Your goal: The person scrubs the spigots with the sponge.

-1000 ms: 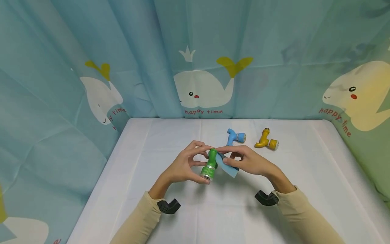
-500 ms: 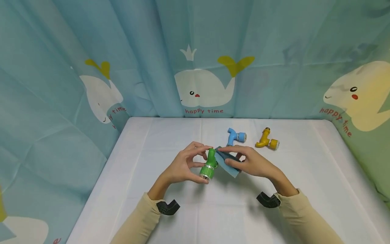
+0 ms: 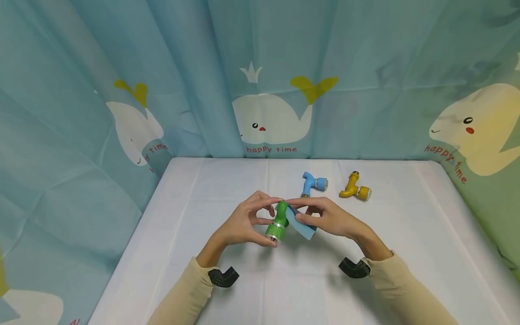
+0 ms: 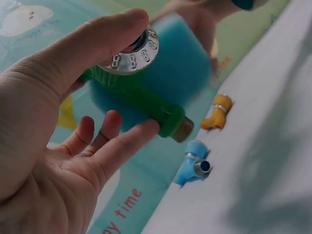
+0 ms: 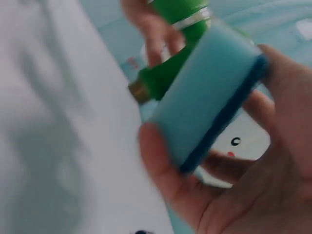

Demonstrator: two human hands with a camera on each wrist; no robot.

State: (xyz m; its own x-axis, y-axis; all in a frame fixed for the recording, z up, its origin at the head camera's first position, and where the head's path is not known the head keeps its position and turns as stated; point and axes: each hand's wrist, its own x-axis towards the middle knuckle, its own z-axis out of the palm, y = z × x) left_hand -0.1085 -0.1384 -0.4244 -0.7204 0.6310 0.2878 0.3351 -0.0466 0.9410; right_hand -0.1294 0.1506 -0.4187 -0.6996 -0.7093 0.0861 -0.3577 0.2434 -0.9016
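My left hand (image 3: pixel 242 222) holds a green faucet (image 3: pixel 280 217) above the table, thumb at its silver numbered knob end and index finger near its brass threaded end. In the left wrist view the faucet (image 4: pixel 131 92) is tilted. My right hand (image 3: pixel 334 218) grips a light blue sponge (image 3: pixel 299 225) with a dark blue scouring side. The right wrist view shows the sponge (image 5: pixel 212 92) with its pale face against the faucet's body, the thumb at one end and fingers behind the dark side.
On the white table (image 3: pixel 219 180), beyond the hands, lie a light blue faucet (image 3: pixel 310 183) and a yellow faucet (image 3: pixel 355 187) to its right. A whale-print curtain (image 3: pixel 195 90) hangs behind and along the sides.
The right hand with the sponge has shifted slightly right, then back left along the green faucet. The left hand keeps its hold, moving only slightly. The other faucets have stayed put.
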